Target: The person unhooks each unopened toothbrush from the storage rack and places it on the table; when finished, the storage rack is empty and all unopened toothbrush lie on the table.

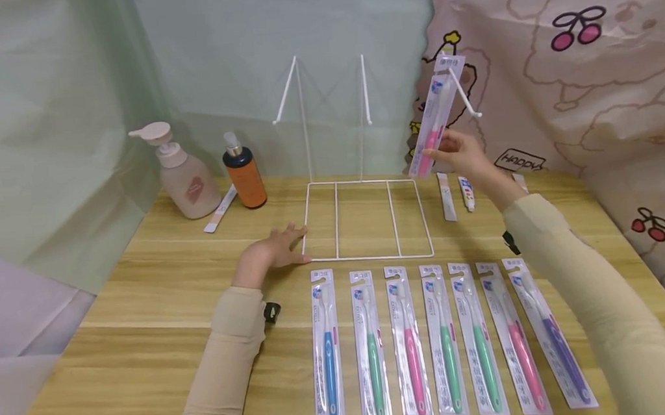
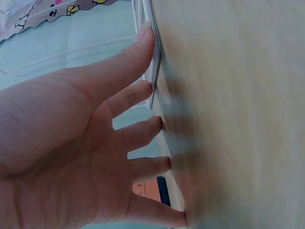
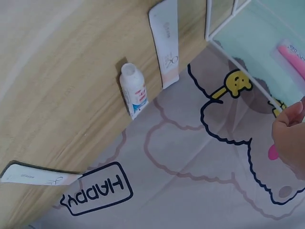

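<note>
My right hand (image 1: pixel 462 152) pinches a pink toothbrush in its blister pack (image 1: pixel 433 118) near the lower end. The pack is tilted at the right-hand hook (image 1: pixel 465 95) of a white wire display rack (image 1: pixel 384 255). That hook's arm sticks out in front of the pack's upper part; whether it passes through the hanging hole, I cannot tell. My left hand (image 1: pixel 277 246) has its fingers spread on the table, with thumb and forefinger touching the front left corner of the rack's base. In the right wrist view, only part of the right hand (image 3: pixel 290 136) and pink handle (image 3: pixel 293 59) shows.
Several packaged toothbrushes (image 1: pixel 408 345) lie in a row before the rack. A pale pump bottle (image 1: pixel 190 183) and an orange bottle (image 1: pixel 246 180) stand left, by a narrow sachet (image 1: pixel 220 210). Another sachet (image 1: pixel 447 197) and a small toothpaste tube (image 1: pixel 467 194) lie right.
</note>
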Tool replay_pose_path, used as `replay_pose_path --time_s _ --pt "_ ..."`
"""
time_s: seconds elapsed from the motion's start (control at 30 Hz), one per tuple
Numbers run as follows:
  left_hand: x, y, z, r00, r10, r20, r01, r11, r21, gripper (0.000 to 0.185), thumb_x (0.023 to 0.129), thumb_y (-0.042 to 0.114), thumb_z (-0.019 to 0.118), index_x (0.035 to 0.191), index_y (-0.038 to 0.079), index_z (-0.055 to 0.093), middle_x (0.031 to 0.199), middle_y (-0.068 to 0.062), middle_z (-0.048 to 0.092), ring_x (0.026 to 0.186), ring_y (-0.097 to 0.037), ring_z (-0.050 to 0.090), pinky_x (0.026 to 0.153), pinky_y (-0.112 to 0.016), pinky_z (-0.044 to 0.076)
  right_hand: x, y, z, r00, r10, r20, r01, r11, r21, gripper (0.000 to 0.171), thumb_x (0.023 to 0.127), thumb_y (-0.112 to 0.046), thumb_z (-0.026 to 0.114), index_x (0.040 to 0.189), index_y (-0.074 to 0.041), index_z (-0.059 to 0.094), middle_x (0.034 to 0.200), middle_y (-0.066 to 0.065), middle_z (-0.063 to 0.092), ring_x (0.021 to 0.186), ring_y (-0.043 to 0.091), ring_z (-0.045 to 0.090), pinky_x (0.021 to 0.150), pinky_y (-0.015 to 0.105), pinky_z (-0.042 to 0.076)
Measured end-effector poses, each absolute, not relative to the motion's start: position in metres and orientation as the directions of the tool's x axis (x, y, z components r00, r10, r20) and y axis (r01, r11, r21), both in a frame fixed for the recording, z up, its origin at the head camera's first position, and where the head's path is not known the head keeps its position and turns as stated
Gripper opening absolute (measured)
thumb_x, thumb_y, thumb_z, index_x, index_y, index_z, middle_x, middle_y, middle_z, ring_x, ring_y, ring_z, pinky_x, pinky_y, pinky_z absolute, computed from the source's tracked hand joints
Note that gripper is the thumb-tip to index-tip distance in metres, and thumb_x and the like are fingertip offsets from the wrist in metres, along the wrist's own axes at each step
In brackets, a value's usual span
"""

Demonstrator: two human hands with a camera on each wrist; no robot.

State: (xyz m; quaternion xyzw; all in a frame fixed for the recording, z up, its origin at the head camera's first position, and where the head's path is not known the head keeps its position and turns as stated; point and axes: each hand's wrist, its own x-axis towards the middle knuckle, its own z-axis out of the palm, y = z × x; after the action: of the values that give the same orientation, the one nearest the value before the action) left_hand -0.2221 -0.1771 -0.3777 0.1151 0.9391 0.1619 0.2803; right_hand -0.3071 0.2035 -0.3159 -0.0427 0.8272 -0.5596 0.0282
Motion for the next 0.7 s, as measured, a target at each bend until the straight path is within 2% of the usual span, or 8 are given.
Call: replay_pose_path --time_s 0.17,0.37,0.53,0.7 --pt "-0.225 -0.177 -0.378 -0.817 0.314 -0.484 0.137 0.921 0.365 0.076 0.092 0.041 0.055 0.151 0.015 0.015 0.155 -0.019 -0.001 0.138 -0.048 -0.002 0.106 -0.067 0.009 -0.290 0.208 -0.319 -0.986 -0.167 0.010 -0.078 0.402 -0.912 0.050 0.085 -0.031 0.067 0.128 -0.009 0.053 0.120 0.005 0.063 0.109 0.017 0.057 0.105 0.045 0.036" --pt "-0.226 -0.177 -0.379 -0.813 0.319 -0.486 0.145 0.921 0.362 0.077 0.091 0.041 0.055 0.151 0.015 0.015 0.155 -0.019 -0.001 0.138 -0.048 -0.003 0.106 -0.067 0.009 -0.265 0.215 -0.322 -0.980 -0.198 0.006 -0.090 0.418 -0.904 0.048 0.086 -0.032 0.067 0.124 -0.006 0.055 0.101 -0.005 0.067 0.097 0.012 0.060 0.098 0.041 0.041" --pt "-0.226 -0.178 -0.380 -0.812 0.324 -0.485 0.149 0.919 0.365 0.077 0.091 0.041 0.056 0.151 0.014 0.015 0.155 -0.020 -0.002 0.137 -0.049 -0.004 0.106 -0.067 0.008 -0.245 0.221 -0.320 -0.977 -0.215 -0.011 -0.090 0.453 -0.887 0.048 0.086 -0.031 0.067 0.124 -0.004 0.055 0.104 -0.001 0.067 0.094 0.008 0.061 0.092 0.038 0.044" --pt "-0.225 -0.177 -0.380 -0.809 0.328 -0.488 0.145 0.916 0.375 0.076 0.092 0.041 0.055 0.151 0.014 0.015 0.155 -0.020 -0.003 0.138 -0.048 -0.005 0.106 -0.068 0.007 -0.227 0.225 -0.315 -0.977 -0.214 -0.021 -0.084 0.469 -0.879 0.043 0.085 -0.030 0.069 0.120 -0.006 0.059 0.103 -0.003 0.069 0.094 0.007 0.061 0.085 0.033 0.046"
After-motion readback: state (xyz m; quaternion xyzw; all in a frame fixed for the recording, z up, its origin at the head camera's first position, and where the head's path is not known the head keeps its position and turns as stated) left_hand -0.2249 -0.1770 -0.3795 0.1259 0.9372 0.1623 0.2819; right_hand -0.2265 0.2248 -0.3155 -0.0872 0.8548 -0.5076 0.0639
